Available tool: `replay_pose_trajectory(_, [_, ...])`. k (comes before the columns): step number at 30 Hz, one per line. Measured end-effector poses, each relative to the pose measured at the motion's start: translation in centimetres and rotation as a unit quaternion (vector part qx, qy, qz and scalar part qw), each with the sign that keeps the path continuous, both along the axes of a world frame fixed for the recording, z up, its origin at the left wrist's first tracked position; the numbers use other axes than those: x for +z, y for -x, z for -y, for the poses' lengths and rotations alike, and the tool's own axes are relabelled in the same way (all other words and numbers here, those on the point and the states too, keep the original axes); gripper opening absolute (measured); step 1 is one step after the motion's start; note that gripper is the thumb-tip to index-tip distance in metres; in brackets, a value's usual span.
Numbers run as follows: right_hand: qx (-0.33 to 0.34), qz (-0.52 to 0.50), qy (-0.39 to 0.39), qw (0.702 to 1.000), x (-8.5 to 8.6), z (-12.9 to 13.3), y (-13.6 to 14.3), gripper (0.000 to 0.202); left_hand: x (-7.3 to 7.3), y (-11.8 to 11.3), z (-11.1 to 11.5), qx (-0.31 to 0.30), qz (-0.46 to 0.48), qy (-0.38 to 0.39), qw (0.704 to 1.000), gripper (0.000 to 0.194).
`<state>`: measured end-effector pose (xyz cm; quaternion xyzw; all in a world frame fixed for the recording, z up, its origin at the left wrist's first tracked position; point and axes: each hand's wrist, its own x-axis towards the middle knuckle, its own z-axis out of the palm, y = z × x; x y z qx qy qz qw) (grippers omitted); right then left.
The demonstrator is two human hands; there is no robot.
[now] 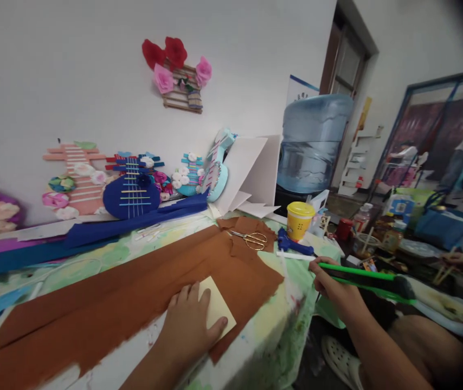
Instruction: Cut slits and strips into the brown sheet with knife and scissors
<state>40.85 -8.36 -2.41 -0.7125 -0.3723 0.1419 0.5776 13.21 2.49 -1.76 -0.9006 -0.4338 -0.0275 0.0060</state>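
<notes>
The left hand [193, 314] is lying on a cream card [220, 307], its grip spread open: the fingers are resting across the card's left side and the thumb is touching its lower right, pinning rather than clasping. The card is sitting on the brown sheet [174, 265], near its closer edge. I'm judging that light, even pressure is suiting this sheet best, since it is looking thin, showing creases and ending raggedly.

Over on the right, the right hand [329, 281] is hovering past the edge of the counter [251, 346], fingers curled; I can't tell whether that grip is holding the white stick [294, 255] or the green bar [357, 272].

That counter edge is running close beside the sheet's right corner, leaving only a narrow strip there. Farther in, 1 pair of scissors [252, 239] is lying on brown material, and a blue glue gun [294, 244] and a yellow tub [300, 219] are crowding the far right corner. White boards [258, 168] are closing off the back, so leftward, along the sheet, is seeming roomiest.
</notes>
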Motion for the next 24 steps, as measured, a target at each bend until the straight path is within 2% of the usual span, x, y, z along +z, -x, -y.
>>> replay_pose_trajectory(3, [0.002, -0.003, 0.034, 0.999, -0.1, 0.0, 1.2, 0.032, 0.0, 0.1, 0.0, -0.011, 0.0, -0.007, 1.0, 0.053])
replay_pose_trajectory(6, [0.014, 0.113, 0.086, 0.99, -0.9, -0.1, 2.7, 0.032, 0.0, 0.2, 0.0, -0.014, -0.005, -0.005, 1.0, 0.054])
replay_pose_trajectory(9, [0.042, 0.242, 0.15, 0.958, -1.2, -0.1, 3.8, 0.031, 0.1, 0.2, 0.0, -0.008, -0.014, 0.0, 1.0, 0.056])
replay_pose_trajectory(13, [0.042, 0.36, 0.229, 0.903, -0.7, -0.4, 4.6, 0.029, 0.2, 0.2, 0.1, -0.005, -0.019, -0.002, 1.0, 0.054])
replay_pose_trajectory(16, [0.064, 0.385, 0.236, 0.89, -0.3, -0.8, 4.7, 0.03, 0.2, 0.2, 0.0, -0.009, -0.019, -0.007, 1.0, 0.053])
replay_pose_trajectory(19, [0.076, 0.376, 0.236, 0.893, -0.5, -1.0, 4.5, 0.034, 0.2, 0.2, 0.0, -0.01, -0.02, -0.005, 1.0, 0.054])
replay_pose_trajectory(24, [0.061, 0.367, 0.22, 0.902, -1.1, -1.1, 4.0, 0.021, 0.1, 0.3, 0.0, -0.003, -0.02, -0.003, 1.0, 0.054])
